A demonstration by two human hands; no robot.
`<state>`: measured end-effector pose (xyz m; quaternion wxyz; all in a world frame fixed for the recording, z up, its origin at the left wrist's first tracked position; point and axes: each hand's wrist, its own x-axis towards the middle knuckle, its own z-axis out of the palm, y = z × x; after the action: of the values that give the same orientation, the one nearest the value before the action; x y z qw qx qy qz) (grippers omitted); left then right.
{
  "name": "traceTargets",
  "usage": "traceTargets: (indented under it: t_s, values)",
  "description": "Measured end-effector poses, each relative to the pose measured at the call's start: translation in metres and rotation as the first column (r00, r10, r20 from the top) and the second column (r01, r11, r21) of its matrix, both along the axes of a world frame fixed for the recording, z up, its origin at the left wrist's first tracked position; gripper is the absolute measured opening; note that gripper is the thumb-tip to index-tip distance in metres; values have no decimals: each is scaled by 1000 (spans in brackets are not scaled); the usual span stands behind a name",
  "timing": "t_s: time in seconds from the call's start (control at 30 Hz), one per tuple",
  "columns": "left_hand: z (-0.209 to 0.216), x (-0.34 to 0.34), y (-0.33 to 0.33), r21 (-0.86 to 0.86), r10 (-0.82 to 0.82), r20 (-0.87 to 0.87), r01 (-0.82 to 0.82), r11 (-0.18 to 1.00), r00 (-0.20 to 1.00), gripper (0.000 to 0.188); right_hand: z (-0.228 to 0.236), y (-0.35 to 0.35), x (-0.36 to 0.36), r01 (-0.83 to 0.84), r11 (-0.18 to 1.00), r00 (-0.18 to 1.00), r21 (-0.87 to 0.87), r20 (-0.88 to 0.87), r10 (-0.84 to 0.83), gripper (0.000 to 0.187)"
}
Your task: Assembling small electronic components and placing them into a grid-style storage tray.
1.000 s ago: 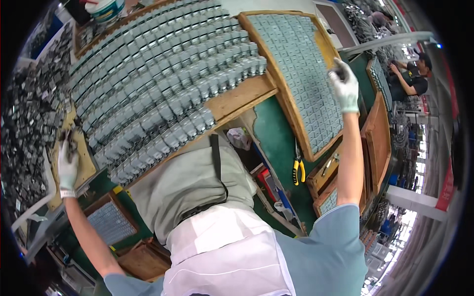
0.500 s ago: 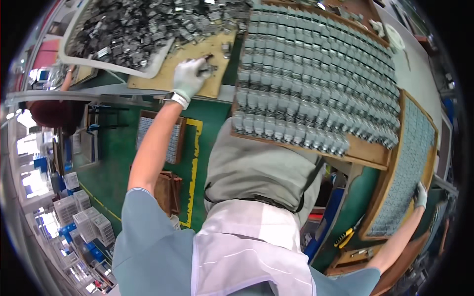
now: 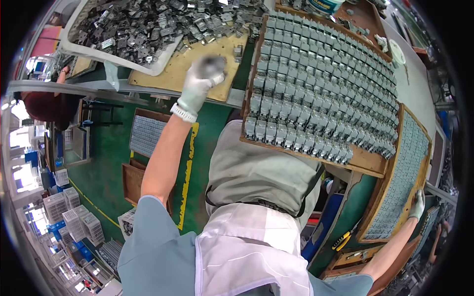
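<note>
My left hand (image 3: 196,88), in a white glove, is raised over a yellowish board (image 3: 165,78). Its fingers are closed round a small dark grey metal part (image 3: 211,65), blurred by motion. Just beyond lies a heap of loose metal parts (image 3: 143,37) in a white tub (image 3: 118,64). A wooden tray (image 3: 373,160) with rows of grey block-shaped parts (image 3: 316,89) stands in front of me. Far to the right, my gloved right hand (image 3: 418,206) is closed on the edge of a second wooden tray (image 3: 428,163) full of flat grey parts; some fingertips are hard to see.
Yellow-handled pliers (image 3: 341,240) lie at the lower right. At the back are a bucket (image 3: 326,6) and a brown tray (image 3: 368,22) with scraps. Another person (image 3: 47,109) works at the far left. White crates (image 3: 76,217) stand on the green floor.
My left hand has come up off the board, turned, and moved slightly right with the grey part. The whole view has shifted a little. My right hand remains at the tray's edge.
</note>
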<state>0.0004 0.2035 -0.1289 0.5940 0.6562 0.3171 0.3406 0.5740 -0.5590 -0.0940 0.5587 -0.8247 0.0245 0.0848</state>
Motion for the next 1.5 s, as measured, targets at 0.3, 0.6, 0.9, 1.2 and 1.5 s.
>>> traceTargets:
  t_s: [0.3, 0.6, 0.9, 1.2, 1.5]
  values:
    - [65, 46, -114, -501, -136, 60, 148, 853, 989, 37, 66, 292, -229, -510, 860, 860, -25, -35, 509, 44]
    - [63, 62, -158, -622, -466, 290, 534, 572, 836, 48, 28, 420, -354, -429, 605, 653, 670, -232, 721, 62]
    - [49, 63, -176, -536, -511, 275, 571, 621, 814, 42, 32, 423, -361, -714, 544, 632, 441, 72, 771, 35]
    - [37, 58, -176, -383, -604, -2, 557, 737, 797, 30, 26, 426, -364, -705, 568, 661, 424, 104, 743, 29]
    - [47, 60, -192, -492, -402, 171, 431, 757, 900, 27, 31, 418, -371, -627, 558, 709, 543, 100, 699, 30]
